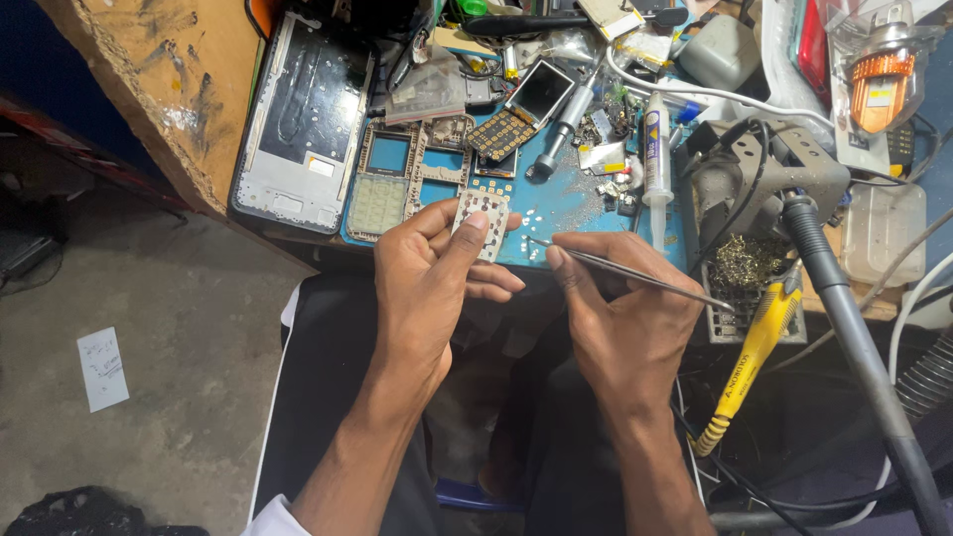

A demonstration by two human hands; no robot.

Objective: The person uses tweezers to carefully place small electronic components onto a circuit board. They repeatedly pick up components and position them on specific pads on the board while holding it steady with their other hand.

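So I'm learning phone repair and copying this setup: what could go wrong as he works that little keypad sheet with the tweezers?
The left hand pinches the keypad sheet only at its edge, over the lap, so it may slip or bend. The tweezers in the right hand have a sharp tip that could scratch it. Tiny loose parts lie near the blue mat edge and could get knocked off.

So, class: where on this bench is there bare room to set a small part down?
Only the blue mat shows a bare strip, between the keypad piece in the left hand and the syringe. Elsewhere, phone frames and the soldering stand crowd it.
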